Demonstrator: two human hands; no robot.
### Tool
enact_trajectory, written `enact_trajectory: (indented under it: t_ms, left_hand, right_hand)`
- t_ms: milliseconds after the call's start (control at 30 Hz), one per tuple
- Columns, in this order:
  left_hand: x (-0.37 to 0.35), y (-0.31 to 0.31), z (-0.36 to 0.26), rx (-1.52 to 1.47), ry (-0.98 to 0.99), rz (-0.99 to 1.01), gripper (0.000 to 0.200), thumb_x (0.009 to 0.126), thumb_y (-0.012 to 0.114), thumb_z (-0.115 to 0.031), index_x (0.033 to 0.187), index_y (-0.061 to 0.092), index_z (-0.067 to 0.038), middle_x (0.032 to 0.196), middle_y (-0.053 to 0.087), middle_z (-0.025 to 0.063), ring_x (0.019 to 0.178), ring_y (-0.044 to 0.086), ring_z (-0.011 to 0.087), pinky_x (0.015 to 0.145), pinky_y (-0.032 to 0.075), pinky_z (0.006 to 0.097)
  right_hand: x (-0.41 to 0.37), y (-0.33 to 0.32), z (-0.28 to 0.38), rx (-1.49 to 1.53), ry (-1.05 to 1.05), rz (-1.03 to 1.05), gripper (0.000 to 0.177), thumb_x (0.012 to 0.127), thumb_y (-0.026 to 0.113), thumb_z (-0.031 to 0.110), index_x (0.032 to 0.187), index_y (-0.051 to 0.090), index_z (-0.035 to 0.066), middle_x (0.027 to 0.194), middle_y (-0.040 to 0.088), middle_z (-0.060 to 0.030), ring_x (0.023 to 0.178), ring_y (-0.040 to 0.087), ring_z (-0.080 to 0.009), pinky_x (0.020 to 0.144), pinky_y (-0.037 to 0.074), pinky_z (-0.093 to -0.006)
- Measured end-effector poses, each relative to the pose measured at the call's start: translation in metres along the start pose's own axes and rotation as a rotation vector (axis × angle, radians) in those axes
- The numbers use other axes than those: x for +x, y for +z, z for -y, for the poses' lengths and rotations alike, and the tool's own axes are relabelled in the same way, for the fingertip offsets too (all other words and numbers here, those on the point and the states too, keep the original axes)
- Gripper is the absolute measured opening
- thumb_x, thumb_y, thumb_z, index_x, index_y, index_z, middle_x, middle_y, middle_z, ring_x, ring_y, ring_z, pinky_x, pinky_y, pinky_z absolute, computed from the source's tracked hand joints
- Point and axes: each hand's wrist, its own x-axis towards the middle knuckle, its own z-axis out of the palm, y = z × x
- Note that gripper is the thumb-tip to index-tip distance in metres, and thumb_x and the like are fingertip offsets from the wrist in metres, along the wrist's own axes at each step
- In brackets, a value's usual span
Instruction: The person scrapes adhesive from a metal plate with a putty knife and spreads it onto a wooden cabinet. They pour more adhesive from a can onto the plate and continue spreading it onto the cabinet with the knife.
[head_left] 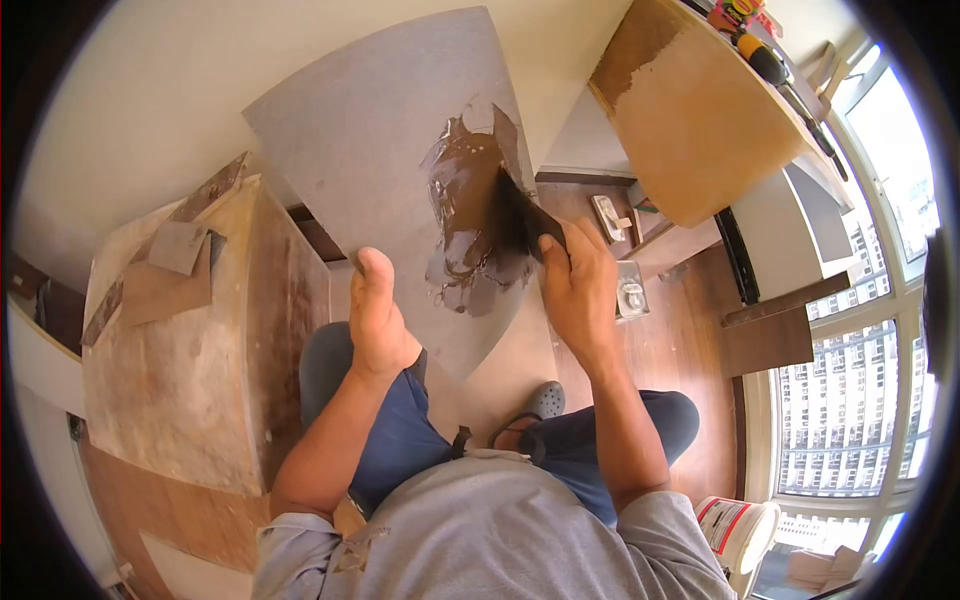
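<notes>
A large grey sheet [350, 130] with curved-looking edges lies tilted in front of me, over my knees. Wet brown glue [462, 190] is smeared in a thick patch on its right half. My right hand [582, 275] grips a dark, flat spreader [522, 215], whose blade rests in the glue near the sheet's right edge. At the near left edge of the sheet, my left hand [380, 320] has its thumb up along the edge. Its other fingers are hidden, apparently beneath the sheet.
On the left stands a wooden box [170, 370] with scrap pieces [175, 270] on top. A tan-topped cabinet [700, 110] at upper right carries a yellow-and-black tool [762, 58]. Small trays [630, 292] lie on the wood floor. A white bucket [738, 530] stands at lower right.
</notes>
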Motion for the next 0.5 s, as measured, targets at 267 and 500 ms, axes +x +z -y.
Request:
enact_trajectory:
  t_ms: [267,500]
  left_hand:
    - [0.009,-0.004,-0.003,-0.267,-0.146,-0.228,0.055,0.109,0.039,-0.046,0.145,0.045,-0.004,0.142,0.053,0.0086,0.128,0.055,0.0235,0.107,0.046,0.0437]
    - [0.019,-0.009,0.001,-0.482,-0.369,-0.382,0.051,0.108,0.045,-0.046,0.14,0.051,-0.007,0.136,0.058,0.0081,0.124,0.057,0.0254,0.104,0.049,0.0456]
  right_hand:
    - [-0.01,-0.005,-0.006,-0.06,-0.276,-0.055,0.02,0.088,0.061,-0.005,0.107,0.068,0.0,0.094,0.064,-0.018,0.087,0.062,-0.0384,0.078,0.05,-0.0447]
    - [0.017,-0.044,0.02,-0.173,-0.475,-0.039,0.027,0.08,0.065,-0.006,0.104,0.07,0.005,0.098,0.064,-0.0105,0.088,0.059,-0.0315,0.077,0.046,-0.0411]
